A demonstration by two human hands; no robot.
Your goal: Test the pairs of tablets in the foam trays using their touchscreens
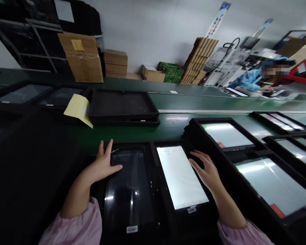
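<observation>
1. The left hand (102,166) is lying open with its fingers spread, reaching across the top edge of a dark tablet (129,190), pinching nothing.
2. The right hand (206,172) is arching open with its fingers spread beside a lit tablet (181,177), gripping nothing; whether its fingertips are touching the tablet's right edge, the view cannot settle.
3. Both tablets are lying side by side in black trays (153,217), screens up, with a barcode label (132,229) showing at the dark tablet's near edge. Pink sleeves (76,231) are gathering at both wrists.
4. More lit tablets (275,187) are sitting in black trays to the right, crowding that side, their raised walls standing close to the right hand.
5. Open green counter (168,127) is stretching beyond the tablets, giving the hands room ahead; a dark mass (33,177) is closing off the left.
6. Across the counter, a black tray (123,105) is sitting beside a yellow sheet (79,109).
7. Farther off, a co-worker in a blue sleeve (247,80) is working at the far side, with cardboard cartons (84,58) and green crates (170,73) lining the wall.
</observation>
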